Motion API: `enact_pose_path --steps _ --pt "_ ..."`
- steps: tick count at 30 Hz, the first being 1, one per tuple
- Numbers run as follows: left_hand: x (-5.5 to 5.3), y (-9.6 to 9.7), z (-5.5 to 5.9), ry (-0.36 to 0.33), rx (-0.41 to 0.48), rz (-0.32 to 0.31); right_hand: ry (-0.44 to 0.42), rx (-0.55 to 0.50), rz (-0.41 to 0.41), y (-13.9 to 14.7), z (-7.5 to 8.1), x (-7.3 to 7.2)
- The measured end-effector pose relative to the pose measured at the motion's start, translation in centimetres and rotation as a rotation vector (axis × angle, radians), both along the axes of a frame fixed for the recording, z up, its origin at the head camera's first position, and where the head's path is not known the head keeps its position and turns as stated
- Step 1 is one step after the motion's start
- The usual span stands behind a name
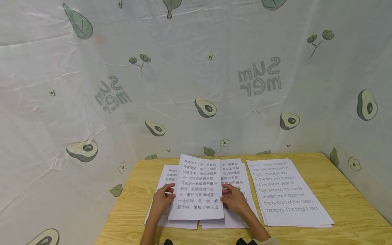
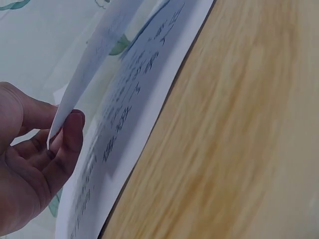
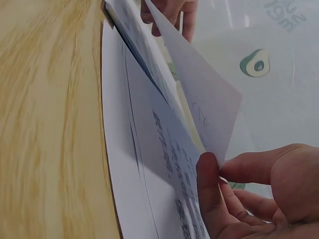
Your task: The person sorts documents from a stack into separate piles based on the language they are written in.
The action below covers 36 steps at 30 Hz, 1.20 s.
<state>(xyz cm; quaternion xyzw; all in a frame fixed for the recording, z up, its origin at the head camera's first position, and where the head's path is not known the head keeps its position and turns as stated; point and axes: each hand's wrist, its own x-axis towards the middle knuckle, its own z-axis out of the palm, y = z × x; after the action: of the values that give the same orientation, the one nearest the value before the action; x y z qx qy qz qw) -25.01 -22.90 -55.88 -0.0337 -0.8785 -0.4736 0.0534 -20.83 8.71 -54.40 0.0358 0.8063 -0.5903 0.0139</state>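
Observation:
A printed sheet of paper (image 1: 197,190) with Chinese text is held up by both hands, above two paper stacks. My left hand (image 1: 162,201) pinches its left edge between thumb and fingers; the left wrist view shows that hand (image 2: 37,154) from the side. On the opposite edge my right hand (image 1: 235,200) pinches the sheet, and the right wrist view shows its thumb and fingertips (image 3: 208,164) meeting at the paper. Beneath lie a left stack (image 1: 183,223) and a middle stack (image 1: 245,217) of Chinese pages, each partly hidden by the raised sheet.
To the right, a stack of English-printed pages (image 1: 284,190) lies slightly fanned on the wooden table (image 1: 346,207). A curtain (image 1: 183,68) printed with avocados and leaves hangs behind and around the table. Two dark objects (image 1: 242,241) show at the bottom edge.

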Motion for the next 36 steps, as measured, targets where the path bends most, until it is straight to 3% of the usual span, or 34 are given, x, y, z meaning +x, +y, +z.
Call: enact_pose_path --steps 18,27,36 --pt "-0.1 -5.8 0.1 -0.067 0.013 0.098 0.058 -0.005 0.067 -5.8 -0.8 -1.1" --pt "-0.5 -7.7 0.0 -0.100 0.006 0.077 0.093 0.005 0.088 -8.1 -1.1 -1.2" --pt "-0.2 -9.1 0.0 -0.118 -0.026 0.125 0.134 0.069 0.106 -9.5 -0.8 -1.5"
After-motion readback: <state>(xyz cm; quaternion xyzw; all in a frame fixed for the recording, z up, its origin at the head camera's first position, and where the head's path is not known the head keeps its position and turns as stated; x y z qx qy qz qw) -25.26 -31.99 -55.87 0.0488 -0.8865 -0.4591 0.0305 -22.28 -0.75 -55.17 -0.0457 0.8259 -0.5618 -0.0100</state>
